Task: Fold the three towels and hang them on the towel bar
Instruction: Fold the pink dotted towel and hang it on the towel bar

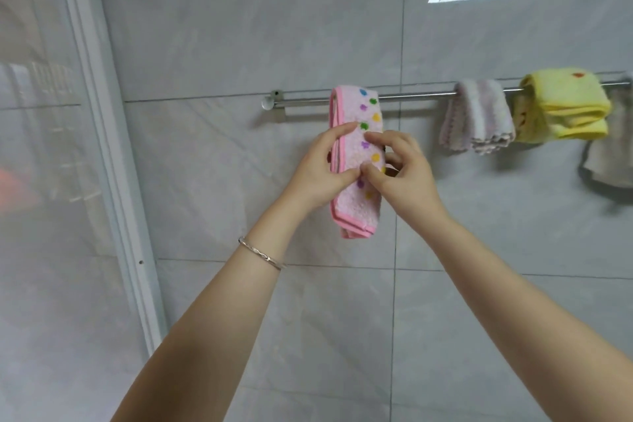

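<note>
Pink towel [352, 209]: folded into a long narrow strip and draped over the towel bar [418, 96] near the bar's left end. It hangs straight down against the grey tiled wall [239, 27].
- Fluffy pale-pink pile with a darker pink bound edge down the left side and along the bottom.
- A column of small coloured spots (blue, green, purple, yellow) runs down the front.
- The lower end shows stacked layers, slightly stepped at the hem.

Towel bar: slim polished metal rod, round end cap and wall bracket at its left end. It runs off the picture to the right.

Also on the bar, well right of the pink towel:
- Folded pale towel with faint lilac-grey stripes [476, 116].
- Just beside that, a folded yellow towel [565, 106] with a small red mark on top.
- Grey-beige cloth [606, 154] hanging at the far right, partly cut off by the picture edge.

Hands: both arms reach up and forward, meeting at mid-height on the pink towel.
- Left hand [322, 168] is at the towel's left edge. Forefinger and thumb lie across the front and pinch the strip. The other fingers are hidden.
- Right hand [400, 175] is at the right edge. Forefinger tip and thumb tip press the front, and the remaining fingers are curled round the side. It too grips the towel.
- The two thumbs nearly touch.
- Thin silver bracelet [262, 253] on the left wrist.

A frosted glass panel with a pale frame [102, 113] stands at the left.
</note>
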`<state>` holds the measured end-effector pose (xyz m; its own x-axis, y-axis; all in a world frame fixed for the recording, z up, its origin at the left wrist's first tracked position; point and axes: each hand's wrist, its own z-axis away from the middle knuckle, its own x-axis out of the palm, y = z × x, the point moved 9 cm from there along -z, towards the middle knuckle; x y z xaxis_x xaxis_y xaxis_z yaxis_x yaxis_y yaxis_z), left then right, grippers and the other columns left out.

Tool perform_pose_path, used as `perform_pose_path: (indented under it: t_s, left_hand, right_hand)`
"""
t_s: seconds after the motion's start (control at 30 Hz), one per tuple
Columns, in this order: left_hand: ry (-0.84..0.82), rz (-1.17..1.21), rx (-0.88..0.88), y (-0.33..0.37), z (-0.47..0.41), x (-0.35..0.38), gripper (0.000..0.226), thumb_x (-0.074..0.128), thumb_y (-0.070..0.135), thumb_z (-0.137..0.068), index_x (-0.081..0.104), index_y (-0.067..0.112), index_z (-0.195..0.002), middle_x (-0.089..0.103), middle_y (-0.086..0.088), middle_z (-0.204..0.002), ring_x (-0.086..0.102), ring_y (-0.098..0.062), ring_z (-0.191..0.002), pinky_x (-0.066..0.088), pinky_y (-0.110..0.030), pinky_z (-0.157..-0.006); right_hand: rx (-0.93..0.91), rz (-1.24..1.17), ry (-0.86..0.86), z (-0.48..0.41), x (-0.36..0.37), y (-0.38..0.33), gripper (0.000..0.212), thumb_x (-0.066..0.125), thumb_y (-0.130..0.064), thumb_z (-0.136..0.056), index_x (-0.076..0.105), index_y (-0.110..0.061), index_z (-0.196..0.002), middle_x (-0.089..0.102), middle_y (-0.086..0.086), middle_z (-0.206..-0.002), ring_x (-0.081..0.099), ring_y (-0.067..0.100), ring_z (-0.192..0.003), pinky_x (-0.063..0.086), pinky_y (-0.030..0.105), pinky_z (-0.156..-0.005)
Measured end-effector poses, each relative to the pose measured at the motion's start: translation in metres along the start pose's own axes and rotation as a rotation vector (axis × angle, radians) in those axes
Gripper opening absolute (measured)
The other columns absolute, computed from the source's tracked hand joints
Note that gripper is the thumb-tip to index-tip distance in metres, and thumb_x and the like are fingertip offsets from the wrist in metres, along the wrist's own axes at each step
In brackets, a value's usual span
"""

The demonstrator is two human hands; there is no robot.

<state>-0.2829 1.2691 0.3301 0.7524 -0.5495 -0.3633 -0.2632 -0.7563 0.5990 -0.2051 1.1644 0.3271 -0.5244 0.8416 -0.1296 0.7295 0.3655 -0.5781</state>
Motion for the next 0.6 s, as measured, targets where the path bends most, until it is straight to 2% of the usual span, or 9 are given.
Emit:
perform_pose_path:
  t_s: [0.1,0.17,0.23,0.3,0.43,0.53,0.6]
  left_hand:
    - [0.005,-0.003,0.044,0.011,-0.027,-0.001,0.071,0.07,0.031,-0.063,0.047,0.029,-0.13,0.045,-0.003,-0.142,0.045,-0.018,-0.13,0.039,-0.043,-0.109]
    - [0.012,-0.027,0.096,0.019,-0.047,-0.003,0.067,0.072,0.018,-0.07,0.047,0.022,-0.132,0.045,-0.004,-0.141,0.041,-0.016,-0.133,0.035,-0.037,-0.112]
    - [0.036,-0.056,0.154,0.027,-0.065,-0.007,0.063,0.07,0.004,-0.075,0.047,0.015,-0.133,0.045,-0.006,-0.14,0.041,-0.013,-0.131,0.032,-0.027,-0.111]
    - [0.049,-0.098,0.203,0.033,-0.082,-0.009,0.062,0.069,0.0,-0.076,0.048,0.014,-0.132,0.046,-0.006,-0.137,0.041,-0.01,-0.126,0.032,-0.022,-0.108]
    - [0.047,-0.229,0.218,0.027,-0.115,-0.008,0.063,0.069,0.008,-0.076,0.048,0.018,-0.134,0.048,-0.004,-0.138,0.044,-0.016,-0.129,0.033,-0.022,-0.105]
    - [0.038,-0.394,0.215,0.015,-0.132,-0.005,0.065,0.069,0.02,-0.076,0.044,0.025,-0.137,0.047,-0.001,-0.14,0.044,-0.019,-0.13,0.037,-0.032,-0.105]
    - [0.037,-0.527,0.186,0.004,-0.139,-0.003,0.066,0.067,0.029,-0.077,0.041,0.03,-0.138,0.044,0.0,-0.14,0.04,-0.021,-0.132,0.034,-0.036,-0.106]
  right_hand:
    - [-0.057,0.09,0.052,-0.024,-0.01,-0.008,0.04,0.067,-0.002,-0.078,0.063,-0.013,-0.117,0.045,-0.004,-0.116,0.055,0.009,-0.095,0.043,0.002,-0.077]
    - [-0.099,0.144,0.074,-0.042,-0.014,-0.013,0.042,0.067,-0.003,-0.079,0.062,-0.013,-0.119,0.044,-0.003,-0.118,0.054,0.007,-0.095,0.043,0.002,-0.077]
    - [-0.135,0.202,0.093,-0.06,-0.017,-0.017,0.042,0.066,-0.004,-0.079,0.061,-0.013,-0.12,0.042,-0.003,-0.117,0.054,0.01,-0.094,0.044,0.006,-0.079]
    - [-0.162,0.307,0.11,-0.077,-0.018,-0.019,0.043,0.066,-0.006,-0.08,0.06,-0.013,-0.122,0.042,-0.001,-0.12,0.054,0.012,-0.091,0.045,0.014,-0.083]
    - [-0.168,0.409,0.098,-0.107,-0.016,-0.01,0.044,0.063,-0.004,-0.081,0.058,-0.009,-0.125,0.042,0.008,-0.128,0.054,0.01,-0.086,0.047,0.022,-0.088]
    - [-0.181,0.492,0.047,-0.125,-0.01,0.003,0.045,0.062,-0.001,-0.081,0.057,-0.006,-0.125,0.041,0.013,-0.129,0.053,0.011,-0.071,0.049,0.026,-0.083]
    - [-0.191,0.541,0.021,-0.133,-0.006,0.013,0.044,0.063,0.0,-0.079,0.059,-0.006,-0.123,0.041,0.015,-0.129,0.053,0.012,-0.069,0.048,0.026,-0.08]
